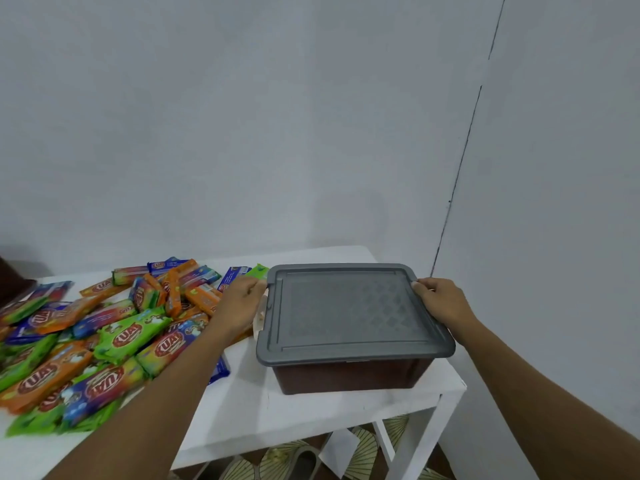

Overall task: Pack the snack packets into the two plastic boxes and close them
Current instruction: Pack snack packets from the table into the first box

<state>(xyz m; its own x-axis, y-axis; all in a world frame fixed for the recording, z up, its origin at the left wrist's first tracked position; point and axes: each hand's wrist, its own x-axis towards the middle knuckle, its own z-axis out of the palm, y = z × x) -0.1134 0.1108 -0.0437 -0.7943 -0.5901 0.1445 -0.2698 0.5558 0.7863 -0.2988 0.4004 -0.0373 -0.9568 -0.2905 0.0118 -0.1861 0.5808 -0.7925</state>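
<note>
L grip: fingers curled on left rim of the grey lid. R grip: thumb on top of lid's far-right corner, fingers round the edge. Lid sits flat on the dark brown box, at right end of white tabletop. Loose snack packets heaped left of box, some under L forearm.

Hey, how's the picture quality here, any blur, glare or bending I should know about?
Head view: soft, even light, no glare on the grey lid; head view, lower left: the snack packets smear with blur; head view, right: the wall seam bows from wide-angle distortion.
</note>
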